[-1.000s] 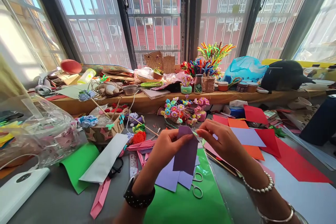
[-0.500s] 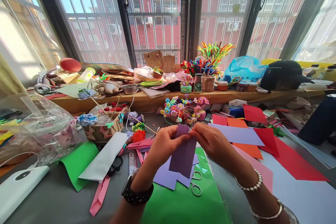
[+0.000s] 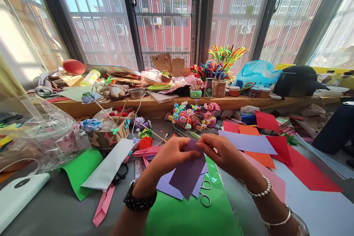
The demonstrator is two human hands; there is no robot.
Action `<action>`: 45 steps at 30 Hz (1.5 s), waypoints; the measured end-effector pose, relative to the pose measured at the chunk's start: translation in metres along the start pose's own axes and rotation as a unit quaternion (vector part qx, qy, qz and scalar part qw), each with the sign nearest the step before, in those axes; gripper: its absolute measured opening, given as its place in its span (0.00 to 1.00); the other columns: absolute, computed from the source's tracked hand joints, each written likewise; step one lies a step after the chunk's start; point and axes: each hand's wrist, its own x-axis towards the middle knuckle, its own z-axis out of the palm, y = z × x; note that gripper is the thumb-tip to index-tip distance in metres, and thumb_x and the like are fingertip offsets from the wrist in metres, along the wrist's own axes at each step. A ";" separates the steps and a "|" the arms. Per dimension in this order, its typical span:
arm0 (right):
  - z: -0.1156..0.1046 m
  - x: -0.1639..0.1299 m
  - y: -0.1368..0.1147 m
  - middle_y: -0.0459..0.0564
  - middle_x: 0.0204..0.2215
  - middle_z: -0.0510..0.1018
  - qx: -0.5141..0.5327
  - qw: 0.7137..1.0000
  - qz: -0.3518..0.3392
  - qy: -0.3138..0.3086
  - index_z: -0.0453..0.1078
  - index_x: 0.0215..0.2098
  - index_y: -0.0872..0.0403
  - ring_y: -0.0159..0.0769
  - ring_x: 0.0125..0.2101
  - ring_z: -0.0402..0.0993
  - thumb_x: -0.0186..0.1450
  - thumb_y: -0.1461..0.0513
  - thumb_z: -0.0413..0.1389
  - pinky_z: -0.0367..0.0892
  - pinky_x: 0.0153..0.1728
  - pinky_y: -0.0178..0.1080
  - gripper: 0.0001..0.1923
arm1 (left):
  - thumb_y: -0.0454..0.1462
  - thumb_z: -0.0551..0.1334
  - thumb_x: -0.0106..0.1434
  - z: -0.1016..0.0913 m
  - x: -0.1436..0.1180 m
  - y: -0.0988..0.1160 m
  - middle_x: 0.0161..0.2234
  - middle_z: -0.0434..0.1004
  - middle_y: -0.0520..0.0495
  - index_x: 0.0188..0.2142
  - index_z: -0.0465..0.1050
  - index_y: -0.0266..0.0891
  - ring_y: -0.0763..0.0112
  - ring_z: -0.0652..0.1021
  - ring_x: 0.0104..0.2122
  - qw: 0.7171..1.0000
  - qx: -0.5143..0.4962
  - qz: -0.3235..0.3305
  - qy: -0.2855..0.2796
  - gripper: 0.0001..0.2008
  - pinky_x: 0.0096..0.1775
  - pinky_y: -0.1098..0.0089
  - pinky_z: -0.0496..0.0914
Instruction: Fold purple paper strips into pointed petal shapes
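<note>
A strip of dark purple paper hangs tilted between my hands above the green sheet. My left hand pinches its upper part, with the thumb across the front. At the top right edge of the strip, my right hand is closed, fingertips pinched on the paper. Beneath the strip lie lighter purple paper pieces, partly covered by it. A pair of scissors rests to their right on the green sheet, with its handles showing and its blades hidden.
Red paper, orange and lilac paper spread out on the right. To the left lie a white folded paper, a green foam sheet and a power bank. Crochet flowers stand behind, before a cluttered sill.
The purple strip has tilted, its lower end swinging left and down. My left hand has shifted slightly left; my right fingers have moved a little at the top edge.
</note>
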 end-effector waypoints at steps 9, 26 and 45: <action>0.011 0.005 0.016 0.43 0.16 0.66 0.209 0.935 0.184 0.219 0.61 0.23 0.54 0.29 0.17 0.62 0.60 0.55 0.48 0.58 0.18 0.32 0.12 | 0.40 0.65 0.46 0.000 0.007 -0.003 0.48 0.66 0.42 0.46 0.60 0.40 0.62 0.67 0.48 0.886 0.140 0.162 0.412 0.27 0.48 0.61 0.59; 0.026 0.008 0.004 0.45 0.20 0.72 0.444 0.856 0.223 0.143 0.66 0.22 0.57 0.31 0.25 0.70 0.54 0.56 0.55 0.65 0.27 0.33 0.12 | 0.37 0.63 0.49 0.022 0.020 -0.010 0.27 0.77 0.51 0.28 0.75 0.35 0.70 0.73 0.30 0.938 -0.207 0.095 0.261 0.07 0.37 0.72 0.65; -0.017 -0.005 0.015 0.49 0.40 0.68 0.068 0.986 -0.032 0.146 0.66 0.43 0.49 0.35 0.41 0.66 0.59 0.67 0.50 0.66 0.37 0.38 0.14 | 0.39 0.65 0.47 0.014 0.012 -0.003 0.19 0.73 0.52 0.21 0.72 0.34 0.75 0.73 0.22 0.950 -0.211 0.031 0.226 0.09 0.26 0.77 0.65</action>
